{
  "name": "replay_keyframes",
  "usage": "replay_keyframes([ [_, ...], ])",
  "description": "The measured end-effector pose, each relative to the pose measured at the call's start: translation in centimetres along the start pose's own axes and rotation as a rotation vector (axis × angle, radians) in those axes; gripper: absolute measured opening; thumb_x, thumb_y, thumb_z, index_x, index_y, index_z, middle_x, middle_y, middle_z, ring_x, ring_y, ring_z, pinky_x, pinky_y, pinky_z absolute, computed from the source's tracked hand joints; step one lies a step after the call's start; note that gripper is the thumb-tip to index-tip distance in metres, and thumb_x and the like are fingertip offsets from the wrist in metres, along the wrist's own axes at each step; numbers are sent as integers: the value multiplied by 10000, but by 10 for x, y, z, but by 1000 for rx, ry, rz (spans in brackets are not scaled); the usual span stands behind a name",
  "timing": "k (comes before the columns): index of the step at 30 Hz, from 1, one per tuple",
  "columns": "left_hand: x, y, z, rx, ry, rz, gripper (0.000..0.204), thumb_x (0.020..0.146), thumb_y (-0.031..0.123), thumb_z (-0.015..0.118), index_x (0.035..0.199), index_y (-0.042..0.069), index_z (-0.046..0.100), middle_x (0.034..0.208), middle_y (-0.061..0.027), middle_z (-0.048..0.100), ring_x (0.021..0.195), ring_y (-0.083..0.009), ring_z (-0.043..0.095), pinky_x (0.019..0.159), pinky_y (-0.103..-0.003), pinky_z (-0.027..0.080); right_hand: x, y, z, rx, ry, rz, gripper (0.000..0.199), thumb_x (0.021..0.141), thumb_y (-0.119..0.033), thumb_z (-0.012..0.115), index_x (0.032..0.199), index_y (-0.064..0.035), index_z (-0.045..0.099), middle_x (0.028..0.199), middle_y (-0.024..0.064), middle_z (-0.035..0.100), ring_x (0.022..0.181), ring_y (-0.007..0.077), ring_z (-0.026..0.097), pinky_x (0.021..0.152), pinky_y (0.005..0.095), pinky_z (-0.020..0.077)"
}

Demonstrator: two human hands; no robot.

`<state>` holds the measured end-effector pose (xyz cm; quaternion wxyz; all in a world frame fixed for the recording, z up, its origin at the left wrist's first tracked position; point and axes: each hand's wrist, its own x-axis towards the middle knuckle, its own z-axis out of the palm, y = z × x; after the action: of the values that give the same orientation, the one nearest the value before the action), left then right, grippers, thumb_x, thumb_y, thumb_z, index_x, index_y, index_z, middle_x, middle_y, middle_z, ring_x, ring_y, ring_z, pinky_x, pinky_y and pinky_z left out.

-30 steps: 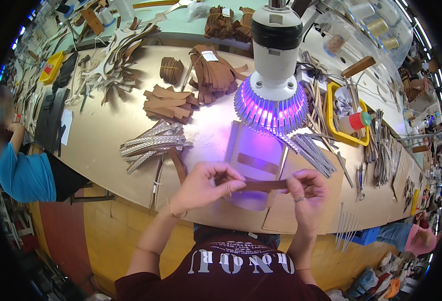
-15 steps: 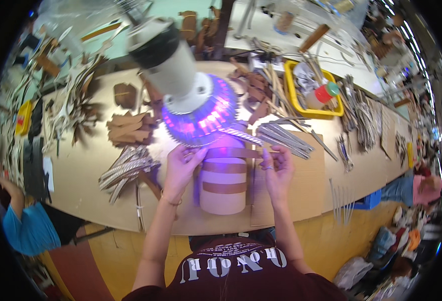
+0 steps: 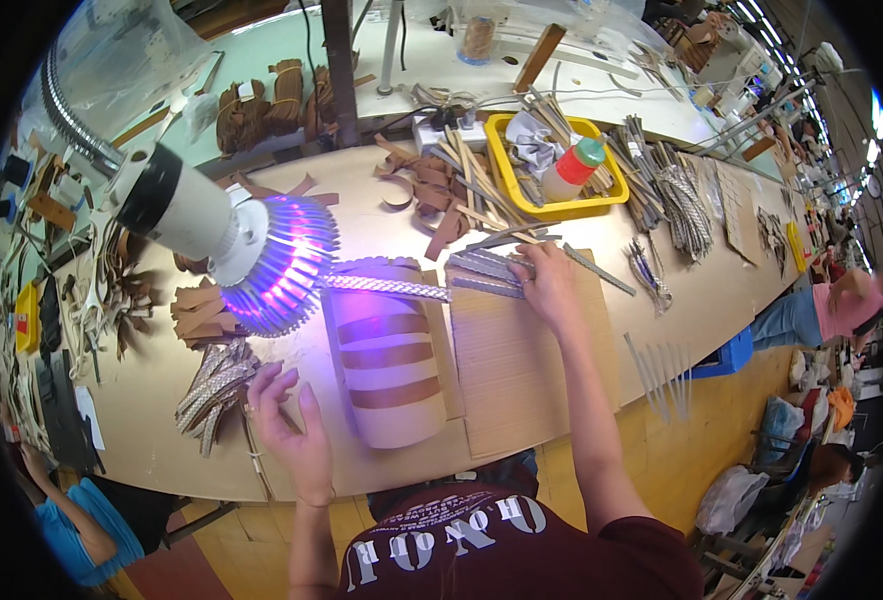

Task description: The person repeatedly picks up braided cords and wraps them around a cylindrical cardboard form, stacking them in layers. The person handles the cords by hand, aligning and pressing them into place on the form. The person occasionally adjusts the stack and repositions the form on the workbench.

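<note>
A pale cylinder (image 3: 401, 424) lies on the table before me with several brown strips (image 3: 397, 393) across it. Over its far part stretches a silvery braided strip (image 3: 391, 287). My left hand (image 3: 291, 425) hovers left of the cylinder, holding nothing, fingers spread and bent. To the right, my right hand (image 3: 553, 285) has its fingers closed at the ends of a bunch of grey strips (image 3: 489, 272); the fingertips are partly hidden. A lamp (image 3: 279, 262) with a ribbed head glows purple beside the cylinder's far end.
Braided strips (image 3: 211, 393) and brown pieces (image 3: 201, 311) lie on the left. Under my right forearm is a cardboard sheet (image 3: 521, 370). A yellow tray (image 3: 561, 209) at the back holds a red bottle with a green cap (image 3: 573, 167). Thin rods (image 3: 658, 375) lie near the right edge.
Both hands have let go of the brown strip they held over the cylinder; it now lies across it. My left hand moved nearer, my right to the grey strips. The view has shifted.
</note>
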<state>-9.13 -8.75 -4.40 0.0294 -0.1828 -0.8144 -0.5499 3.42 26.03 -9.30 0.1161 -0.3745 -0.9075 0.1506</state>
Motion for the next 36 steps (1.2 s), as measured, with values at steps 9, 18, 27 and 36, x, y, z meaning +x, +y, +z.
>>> replay_keyframes([
  [9, -11, 41, 6, -160, -167, 112, 123, 886, 6, 599, 1007, -7, 620, 1108, -140, 594, 1052, -230, 568, 953, -349, 427, -20, -1, -28, 254, -50, 44, 125, 886, -156, 671, 947, -51, 702, 875, 90, 675, 835, 236, 628, 783, 371, 455],
  [18, 9, 74, 20, -604, -505, -242, 251, 943, 20, 588, 1180, -58, 583, 1068, -127, 657, 927, -168, 658, 822, -280, 533, -41, -70, -104, 999, -524, 127, 192, 946, -127, 635, 1024, 48, 644, 828, 66, 662, 703, 101, 608, 629, 242, 505],
  [27, 48, 50, 28, -722, -412, -387, 254, 941, 40, 616, 1172, -64, 611, 998, -124, 685, 855, -155, 677, 696, -288, 581, -50, -153, -86, 1143, -861, -15, 320, 976, -192, 599, 1166, 66, 616, 902, 129, 694, 717, 138, 656, 637, 244, 533],
  [36, 75, 26, 8, -839, -307, -308, 206, 941, 79, 627, 1108, -43, 633, 955, -111, 708, 828, -167, 700, 720, -281, 576, -33, -145, -79, 1452, -1098, 138, 563, 1033, -429, 419, 1258, 69, 553, 1004, 167, 691, 783, 197, 706, 684, 265, 590],
])
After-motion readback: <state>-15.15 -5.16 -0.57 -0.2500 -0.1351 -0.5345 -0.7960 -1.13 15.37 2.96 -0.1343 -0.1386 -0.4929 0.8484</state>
